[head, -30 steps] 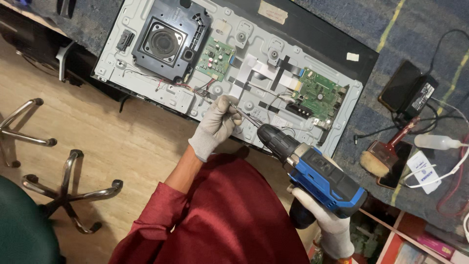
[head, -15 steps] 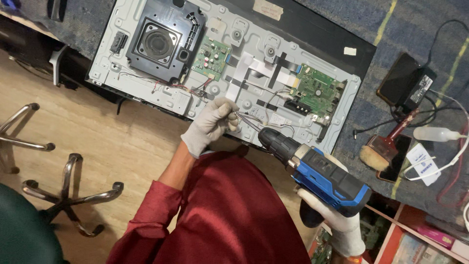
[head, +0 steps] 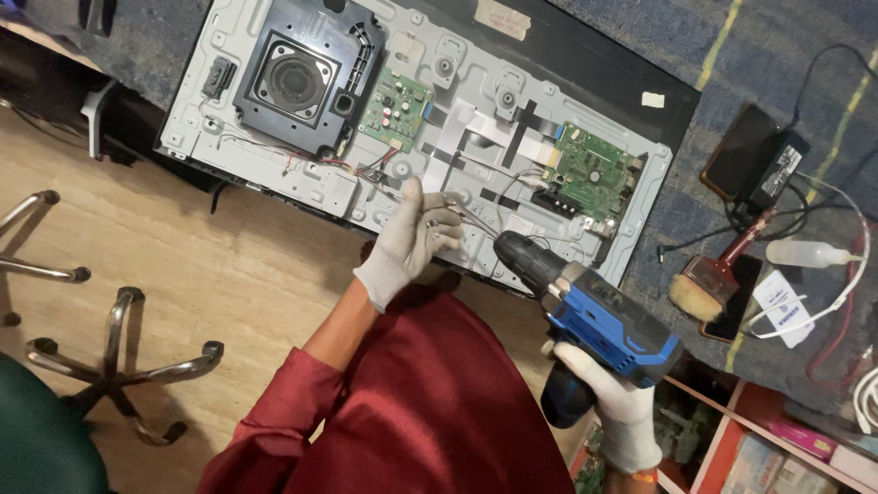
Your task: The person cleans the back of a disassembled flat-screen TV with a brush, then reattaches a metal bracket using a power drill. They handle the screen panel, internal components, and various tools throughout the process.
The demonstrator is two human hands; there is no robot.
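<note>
Left hand (head: 409, 245), gloved, hovers over the near edge of the opened television back panel (head: 274, 169), fingers curled together, pinching something too small to tell. Right hand (head: 611, 402) grips the blue cordless drill (head: 585, 316), nose towards the panel's green circuit board (head: 593, 174); a brush (head: 709, 274) lies beyond.

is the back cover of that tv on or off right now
Off. The TV lies face down with its bare metal chassis showing: speaker module, two green circuit boards and loose wires are all exposed.
</note>
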